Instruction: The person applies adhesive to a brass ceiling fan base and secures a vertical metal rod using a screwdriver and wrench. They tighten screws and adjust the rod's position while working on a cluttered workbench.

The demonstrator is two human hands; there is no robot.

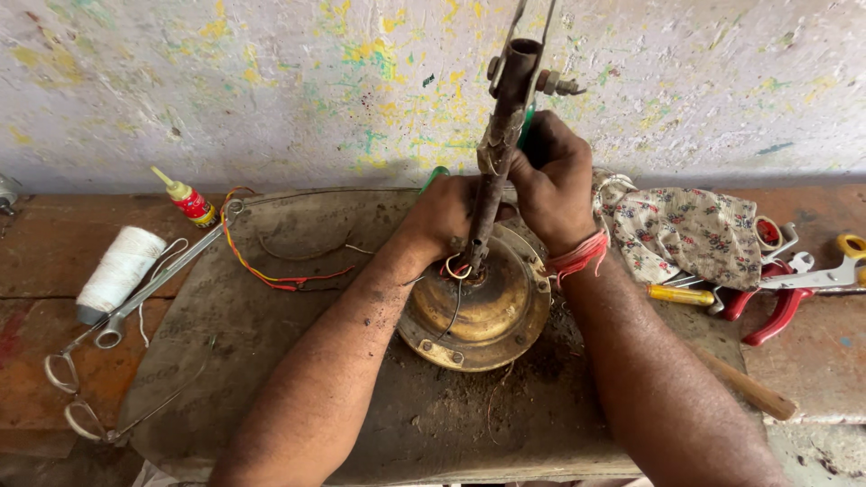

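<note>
1. A dusty, brass-coloured round motor housing lies flat on a worn grey mat in the middle of the counter. A rusty downrod stands up from its centre, with its long axis nearly upright and leaning slightly away toward the wall.
2. The left hand rests on the far-left rim of the housing, beside the foot of the rod. Its fingers are curled on something green, though the grip itself is hidden.
3. The right hand is closed in a fist around a green-handled tool, just right of the rod at mid-height. It is the higher of the two hands and touches or nearly touches the rod.
4. Thin wires loop out at the rod's base, between the two wrists.
5. On the mat to the left lie red and yellow wires.
6. Farther left are a spool of white thread, long metal scissors and a small glue bottle.
7. To the right sit a floral cloth, a yellow-handled screwdriver, red-handled pliers and a wooden handle.
</note>
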